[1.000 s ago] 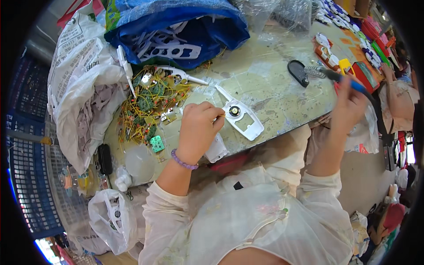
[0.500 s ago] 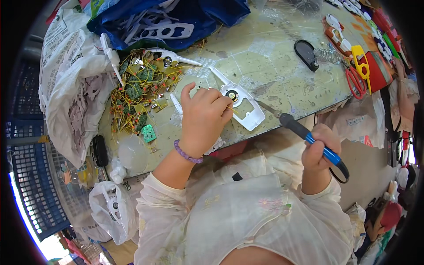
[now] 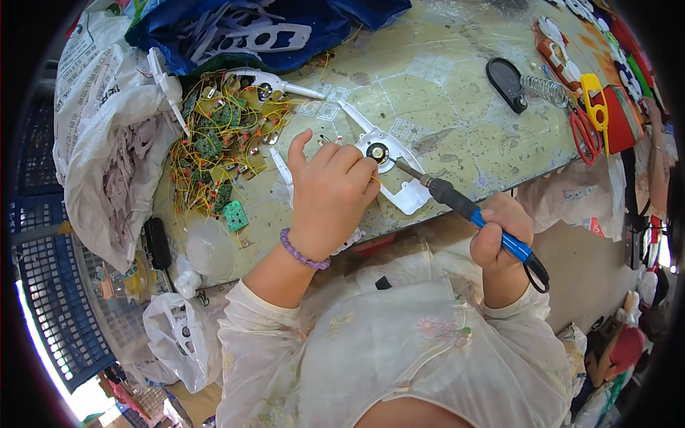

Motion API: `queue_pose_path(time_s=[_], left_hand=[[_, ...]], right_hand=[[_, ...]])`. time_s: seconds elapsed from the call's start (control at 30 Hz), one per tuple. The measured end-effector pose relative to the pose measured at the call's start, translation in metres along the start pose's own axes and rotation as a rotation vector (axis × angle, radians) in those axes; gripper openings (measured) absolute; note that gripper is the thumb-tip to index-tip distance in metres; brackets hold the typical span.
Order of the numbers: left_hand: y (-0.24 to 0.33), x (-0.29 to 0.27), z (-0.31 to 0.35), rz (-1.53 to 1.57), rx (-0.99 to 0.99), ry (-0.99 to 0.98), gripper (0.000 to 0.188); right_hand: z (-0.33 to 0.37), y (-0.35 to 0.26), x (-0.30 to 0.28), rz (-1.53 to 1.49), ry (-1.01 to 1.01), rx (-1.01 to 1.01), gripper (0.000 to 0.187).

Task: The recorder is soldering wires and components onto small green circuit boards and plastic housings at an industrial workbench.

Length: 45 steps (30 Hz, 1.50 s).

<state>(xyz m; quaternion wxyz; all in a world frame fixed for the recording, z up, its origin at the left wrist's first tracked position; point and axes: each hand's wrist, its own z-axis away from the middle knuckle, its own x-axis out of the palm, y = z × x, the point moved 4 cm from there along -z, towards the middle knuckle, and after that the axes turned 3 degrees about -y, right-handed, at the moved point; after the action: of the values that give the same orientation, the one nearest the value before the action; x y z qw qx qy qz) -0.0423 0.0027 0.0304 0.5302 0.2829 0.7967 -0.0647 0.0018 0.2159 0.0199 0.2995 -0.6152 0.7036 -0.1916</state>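
1. Holding: left hand (image 3: 330,194) pins the white shell (image 3: 385,165) flat on the table (image 3: 457,107); right hand (image 3: 499,232) is clenched on the iron (image 3: 467,210).
2. Handling: shell looks light, stiff, thin; best steadied at its edges beside the round speaker (image 3: 377,151).
3. Orientation: iron's long axis runs from lower right to upper left, tip at the speaker.

Left hand (image 3: 330,192) curled, palm down; right hand (image 3: 499,232) fisted

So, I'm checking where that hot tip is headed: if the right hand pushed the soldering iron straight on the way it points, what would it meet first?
The right hand aims the soldering iron up and left. First in line is the small round speaker in the white plastic shell, with the left hand's fingertips right beside it; depth is hard to judge.
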Motion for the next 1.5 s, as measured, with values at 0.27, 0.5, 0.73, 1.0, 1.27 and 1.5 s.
queue_pose_path(time_s=[0.27, 0.5, 0.73, 1.0, 1.27, 1.5], left_hand=[[-0.004, 0.003, 0.003, 0.015, -0.002, -0.004, 0.011], [-0.003, 0.003, 0.003, 0.021, 0.011, 0.013, 0.011], [-0.002, 0.003, 0.003, 0.012, 0.023, 0.010, 0.011], [-0.002, 0.003, 0.003, 0.017, 0.023, 0.011, 0.010], [-0.003, 0.002, 0.003, 0.004, 0.003, -0.009, 0.011], [-0.003, 0.002, 0.004, 0.008, 0.004, -0.005, 0.010]], right_hand=[[-0.002, 0.000, 0.006, 0.031, -0.006, -0.023, 0.016], [-0.001, 0.001, 0.004, 0.053, 0.046, -0.097, 0.014], [-0.001, 0.001, 0.006, 0.052, 0.019, -0.086, 0.013], [-0.002, 0.002, 0.007, 0.044, -0.018, -0.079, 0.014], [-0.008, -0.003, 0.009, 0.083, -0.123, -0.155, 0.016], [-0.006, -0.005, 0.010, 0.103, -0.083, -0.113, 0.016]])
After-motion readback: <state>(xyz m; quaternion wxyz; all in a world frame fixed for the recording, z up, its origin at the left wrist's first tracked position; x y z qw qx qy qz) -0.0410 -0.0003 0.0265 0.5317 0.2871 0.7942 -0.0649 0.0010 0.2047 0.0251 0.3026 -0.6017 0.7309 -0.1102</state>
